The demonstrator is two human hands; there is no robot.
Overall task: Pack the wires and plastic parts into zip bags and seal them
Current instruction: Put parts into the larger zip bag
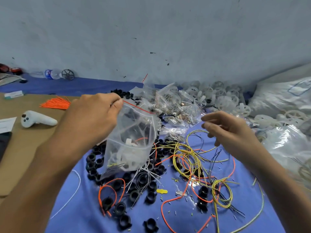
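While 2 hands hover over the blue cloth [80,209], 1 clear zip bag [131,132] hangs from the left hand [90,118], whose thumb and curled fingers pinch its red-striped top corner; white plastic parts lie inside. The right hand [235,133] is beside the bag, fingers half curled; whether they pinch a thin wire I cannot tell. Below lie black rings [121,207] and yellow wires [185,158], too tangled to count. 1 white controller [37,121] rests on cardboard [25,148].

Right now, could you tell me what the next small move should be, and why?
Probably bring the right hand to the zip bag, which the left hand holds up by its red strip, mouth seemingly unsealed: the right hand seems to pinch a yellow-green wire not yet inside.
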